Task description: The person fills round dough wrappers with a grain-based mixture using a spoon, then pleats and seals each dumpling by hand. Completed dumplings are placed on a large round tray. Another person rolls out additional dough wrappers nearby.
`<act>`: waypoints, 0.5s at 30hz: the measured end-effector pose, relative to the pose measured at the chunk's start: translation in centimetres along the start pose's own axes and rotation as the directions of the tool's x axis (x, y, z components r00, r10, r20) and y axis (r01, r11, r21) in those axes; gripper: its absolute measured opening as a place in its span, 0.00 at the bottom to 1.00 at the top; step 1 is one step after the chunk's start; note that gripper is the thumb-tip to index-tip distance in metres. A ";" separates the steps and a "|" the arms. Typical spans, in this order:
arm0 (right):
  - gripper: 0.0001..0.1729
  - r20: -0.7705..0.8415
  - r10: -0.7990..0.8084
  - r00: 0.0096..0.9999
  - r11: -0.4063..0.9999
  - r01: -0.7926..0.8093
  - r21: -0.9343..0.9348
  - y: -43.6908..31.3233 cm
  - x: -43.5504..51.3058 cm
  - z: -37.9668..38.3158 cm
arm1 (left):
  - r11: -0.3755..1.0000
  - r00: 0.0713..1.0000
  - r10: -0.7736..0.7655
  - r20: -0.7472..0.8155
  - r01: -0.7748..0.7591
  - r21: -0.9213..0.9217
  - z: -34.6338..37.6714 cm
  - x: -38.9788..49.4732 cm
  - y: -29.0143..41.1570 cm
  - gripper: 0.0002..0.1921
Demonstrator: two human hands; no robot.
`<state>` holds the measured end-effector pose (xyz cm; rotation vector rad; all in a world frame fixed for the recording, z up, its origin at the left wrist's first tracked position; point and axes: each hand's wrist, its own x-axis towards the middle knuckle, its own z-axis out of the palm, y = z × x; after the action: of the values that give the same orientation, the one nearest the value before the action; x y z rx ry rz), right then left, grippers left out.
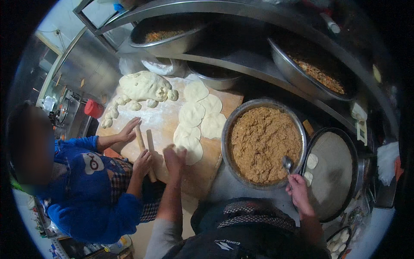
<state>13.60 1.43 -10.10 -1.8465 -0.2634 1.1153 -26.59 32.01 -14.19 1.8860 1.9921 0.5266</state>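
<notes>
My right hand (298, 192) holds a metal spoon (286, 162), its bowl over the near right part of the brown minced filling (265, 142). This filling sits in a large steel basin (225, 147) in front of me. Blurred by motion, my left hand (174, 158) is at the near left edge of a flattened dough round (191, 150); whether its fingers grip the dough is unclear. More thin dough rounds (212, 124) overlap in two columns on the floured wooden board (213, 158), left of the basin.
A co-worker's hands (142, 162) rest on a rolling pin (142, 142) at the board's left. Behind lie a big dough mass (145, 85) and several dough pieces (111, 113). At right, a round pan (336, 162) holds two filled buns (312, 161). Filling bowls (310, 69) stand on the steel shelf (245, 66).
</notes>
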 end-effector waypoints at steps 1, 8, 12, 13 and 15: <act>0.11 0.031 -0.014 0.999 0.994 0.011 0.109 0.2 0.3 0.1 | 1.000 0.997 0.003 -0.074 -0.001 0.022 0.0 1.5 -0.8 0.27; 0.10 0.091 0.063 0.994 0.996 -0.068 0.053 1.8 -1.6 1.4 | 0.983 0.900 0.014 0.436 -0.092 0.158 0.2 4.5 -2.9 0.25; 0.10 0.201 0.153 0.968 0.988 -0.156 -0.003 1.1 -2.2 0.5 | 0.776 0.927 0.016 0.375 0.224 -0.589 0.6 1.9 -4.2 0.24; 0.10 0.213 0.089 0.973 0.987 -0.058 -0.149 0.4 -2.2 -0.1 | 0.486 0.931 0.166 0.324 0.209 -0.849 0.8 0.8 -4.3 0.24; 0.10 0.215 -0.010 0.977 0.880 0.111 -0.462 -1.0 -2.4 -0.8 | -0.266 0.870 0.064 0.489 0.487 -0.832 0.4 -0.1 -3.7 0.30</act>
<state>13.20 0.09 -7.77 -2.1234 -0.7699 1.2810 -29.57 31.80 -16.33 0.3375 0.7656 1.0859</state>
